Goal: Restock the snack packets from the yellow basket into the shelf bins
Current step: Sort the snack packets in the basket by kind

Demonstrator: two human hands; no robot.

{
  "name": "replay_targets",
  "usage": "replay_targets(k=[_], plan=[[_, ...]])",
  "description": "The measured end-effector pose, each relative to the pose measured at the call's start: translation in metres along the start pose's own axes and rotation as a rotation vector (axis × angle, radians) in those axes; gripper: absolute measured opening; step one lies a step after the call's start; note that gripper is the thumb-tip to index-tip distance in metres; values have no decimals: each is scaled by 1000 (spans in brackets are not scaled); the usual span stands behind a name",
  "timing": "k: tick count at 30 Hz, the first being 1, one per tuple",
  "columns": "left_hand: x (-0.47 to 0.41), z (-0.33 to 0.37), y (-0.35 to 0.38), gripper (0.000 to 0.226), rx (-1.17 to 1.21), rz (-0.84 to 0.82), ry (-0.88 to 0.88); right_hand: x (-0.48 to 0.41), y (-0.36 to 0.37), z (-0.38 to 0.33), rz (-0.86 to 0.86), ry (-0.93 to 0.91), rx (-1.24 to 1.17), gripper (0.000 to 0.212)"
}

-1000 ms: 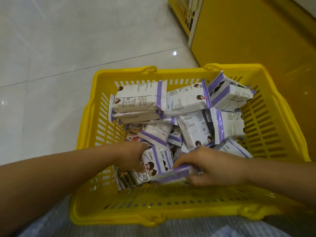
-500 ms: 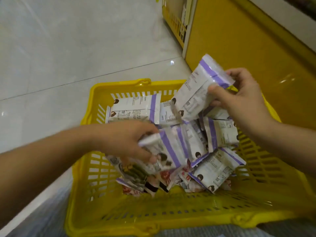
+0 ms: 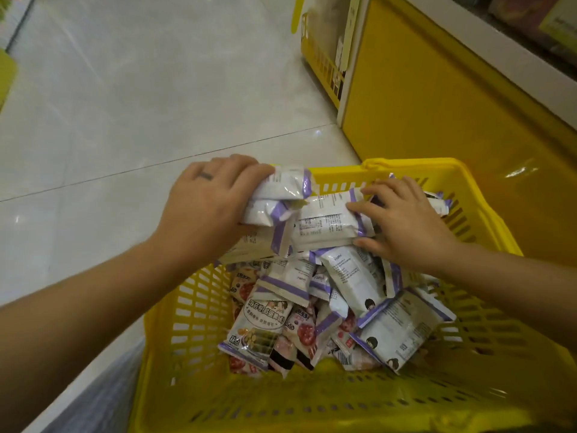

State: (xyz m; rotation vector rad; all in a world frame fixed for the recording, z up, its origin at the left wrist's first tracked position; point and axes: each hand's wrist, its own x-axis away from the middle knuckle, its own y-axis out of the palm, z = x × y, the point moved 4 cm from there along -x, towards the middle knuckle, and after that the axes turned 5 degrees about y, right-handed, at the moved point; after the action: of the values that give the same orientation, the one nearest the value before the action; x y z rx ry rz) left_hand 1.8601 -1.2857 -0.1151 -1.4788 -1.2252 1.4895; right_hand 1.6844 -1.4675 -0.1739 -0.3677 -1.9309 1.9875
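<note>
Two hands over your yellow plastic basket (image 3: pixel 193 307): left hand (image 3: pixel 203 207) clutches stacked white-and-purple snack packets (image 3: pixel 281 189), right hand (image 3: pixel 406 220) pinches another white packet (image 3: pixel 324 220).

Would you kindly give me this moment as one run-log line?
left hand: holds packet stack | right hand: grips single packet | basket: loose packets inside

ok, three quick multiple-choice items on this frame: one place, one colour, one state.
1. The stack in the left hand is: A on the floor; B above the far-left corner of the basket; C in a shelf bin.
2. The stack's bands are: A red; B green; C purple.
3. The right hand: A pinches the long packet by its end; B hangs idle; C grips the basket handle.
B: stack held over the rim. C: purple ends show. A: thumb under, fingers over it.
</note>
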Motion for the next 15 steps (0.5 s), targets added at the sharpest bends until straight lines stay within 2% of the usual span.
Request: replay_targets(k=[5, 8, 11, 13, 15], plan=[[8, 0, 28, 67, -91, -123, 48, 5, -9, -12, 203, -88, -85, 63], [12, 3, 32, 83, -95, -206, 99, 15, -11, -27, 295, -300, -105, 43], [25, 6, 42, 78, -178, -261, 216, 21, -1, -33, 181, -439, -28, 41], [27, 2, 47, 75, -209, -290, 201, 22, 6, -32, 66, -415, 24, 48], [23, 0, 46, 76, -191, -277, 141, 23, 7, -31, 30, -379, -1, 51]])
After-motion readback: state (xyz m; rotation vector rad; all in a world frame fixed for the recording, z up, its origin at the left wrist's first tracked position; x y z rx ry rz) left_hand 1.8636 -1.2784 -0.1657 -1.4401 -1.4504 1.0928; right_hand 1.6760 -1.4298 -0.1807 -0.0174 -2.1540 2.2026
